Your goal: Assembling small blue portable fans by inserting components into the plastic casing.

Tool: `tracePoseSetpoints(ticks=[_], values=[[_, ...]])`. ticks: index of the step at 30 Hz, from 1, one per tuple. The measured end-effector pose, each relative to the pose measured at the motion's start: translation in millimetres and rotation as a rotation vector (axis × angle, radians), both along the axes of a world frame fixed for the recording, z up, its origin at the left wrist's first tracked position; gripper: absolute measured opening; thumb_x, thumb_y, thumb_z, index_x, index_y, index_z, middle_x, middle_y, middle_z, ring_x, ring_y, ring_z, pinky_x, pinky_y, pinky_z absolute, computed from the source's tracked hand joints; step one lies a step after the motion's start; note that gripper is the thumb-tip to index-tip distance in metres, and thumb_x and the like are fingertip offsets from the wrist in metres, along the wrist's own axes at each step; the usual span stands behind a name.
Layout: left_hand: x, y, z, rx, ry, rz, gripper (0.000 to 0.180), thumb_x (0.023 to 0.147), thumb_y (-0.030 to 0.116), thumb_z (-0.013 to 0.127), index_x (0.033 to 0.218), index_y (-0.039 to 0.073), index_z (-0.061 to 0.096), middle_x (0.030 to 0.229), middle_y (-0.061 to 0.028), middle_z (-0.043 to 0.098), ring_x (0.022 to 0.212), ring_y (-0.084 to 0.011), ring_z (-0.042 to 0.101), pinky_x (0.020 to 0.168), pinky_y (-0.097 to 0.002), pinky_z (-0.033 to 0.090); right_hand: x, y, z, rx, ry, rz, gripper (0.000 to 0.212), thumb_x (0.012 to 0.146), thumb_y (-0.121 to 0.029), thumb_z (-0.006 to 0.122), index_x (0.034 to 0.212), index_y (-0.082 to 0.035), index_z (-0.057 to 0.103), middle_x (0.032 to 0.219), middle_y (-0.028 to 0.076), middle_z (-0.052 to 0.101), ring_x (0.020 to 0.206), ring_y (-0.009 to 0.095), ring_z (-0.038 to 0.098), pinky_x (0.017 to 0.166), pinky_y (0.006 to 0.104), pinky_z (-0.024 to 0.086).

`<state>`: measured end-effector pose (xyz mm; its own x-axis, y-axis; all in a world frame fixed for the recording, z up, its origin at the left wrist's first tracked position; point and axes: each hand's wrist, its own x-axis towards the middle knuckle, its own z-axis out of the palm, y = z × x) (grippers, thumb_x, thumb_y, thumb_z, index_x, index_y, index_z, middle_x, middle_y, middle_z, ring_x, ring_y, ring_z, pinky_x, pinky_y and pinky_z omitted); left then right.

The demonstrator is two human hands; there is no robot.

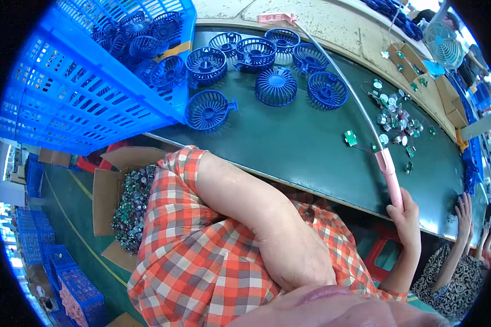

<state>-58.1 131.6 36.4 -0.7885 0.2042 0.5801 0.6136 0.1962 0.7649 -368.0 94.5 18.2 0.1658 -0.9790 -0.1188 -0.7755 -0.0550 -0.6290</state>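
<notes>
A right hand (406, 219) clasps a pink-handled rod (386, 163) stretched across the green tabletop (289, 143), past blue fan cages (276, 84) and loose wired circuit boards (351, 138); a careless sideways sweep could topple cages or snag wires. The left hand is obscured, its grip impossible to tell.

Green floor (82, 213) beside a green tabletop (278, 144)
Past the tabletop's near left corner, yellow lines (81, 185) cross the floor toward bright light (6, 201).
</notes>
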Motion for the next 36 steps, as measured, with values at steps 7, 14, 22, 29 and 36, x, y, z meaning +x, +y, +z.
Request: tracePoseSetpoints(ticks=[7, 14, 22, 29, 36], values=[[17.1, -5.7, -5.7, -0.017, -0.059, -0.084, 0.028, 0.092, 0.017, 0.062, 0.112, -0.003, 0.061, 0.109, -0.0254, 0.066, 0.103, -0.0413, 0.061, 0.087, -0.0461, 0.048, -10.1, -9.3, -15.3, -0.115, -0.128, -0.083, 0.049, 0.082, -0.01, 0.066, 0.128, 0.004, 0.058, 0.104, 0.007, 0.064, 0.095, 0.017, 0.058, 0.088, 0.0313, 0.047], [21.5, -17.9, -1.4, -0.039, -0.022, -0.152, 0.031, 0.101, 0.024, 0.053, 0.112, -0.005, 0.058, 0.124, -0.0234, 0.059, 0.12, -0.0401, 0.054, 0.097, -0.0475, 0.047, 29.4, -38.0, -3.4, -0.205, -0.229, 0.023, 0.051, 0.083, -0.01, 0.069, 0.131, 0.003, 0.057, 0.111, 0.008, 0.063, 0.101, 0.015, 0.057, 0.092, 0.0299, 0.045], [58.0, -13.0, -7.5, 0.099, -0.05, -0.028, 0.025, 0.1, 0.02, 0.055, 0.111, -0.001, 0.063, 0.127, -0.0188, 0.06, 0.117, -0.0367, 0.057, 0.094, -0.0455, 0.048, 147.6, -88.2, 49.7, -0.353, -0.106, 0.371, 0.052, 0.086, -0.009, 0.069, 0.135, 0.0, 0.056, 0.118, 0.008, 0.063, 0.107, 0.014, 0.058, 0.094, 0.0287, 0.045], [70.9, -1.0, -4.2, -0.077, 0.003, 0.163, 0.028, 0.1, 0.019, 0.055, 0.121, 0.001, 0.06, 0.137, -0.0192, 0.054, 0.122, -0.038, 0.054, 0.095, -0.0467, 0.047, 310.7, -133.7, 73.1, -0.739, -0.125, 0.618, 0.046, 0.087, -0.005, 0.066, 0.132, -0.008, 0.059, 0.111, 0.018, 0.069, 0.102, 0.03, 0.068, 0.091, 0.039, 0.051], [72.3, 1.3, -3.9, -0.16, 0.077, 0.192, 0.029, 0.099, 0.02, 0.056, 0.12, 0.0, 0.059, 0.132, -0.0213, 0.056, 0.118, -0.0411, 0.054, 0.095, -0.048, 0.048, 399.3, -161.6, 44.6, -1.25, 0.171, 0.667, 0.038, 0.089, -0.008, 0.059, 0.127, -0.004, 0.054, 0.091, 0.016, 0.067, 0.082, 0.033, 0.07, 0.066, 0.0429, 0.058]])
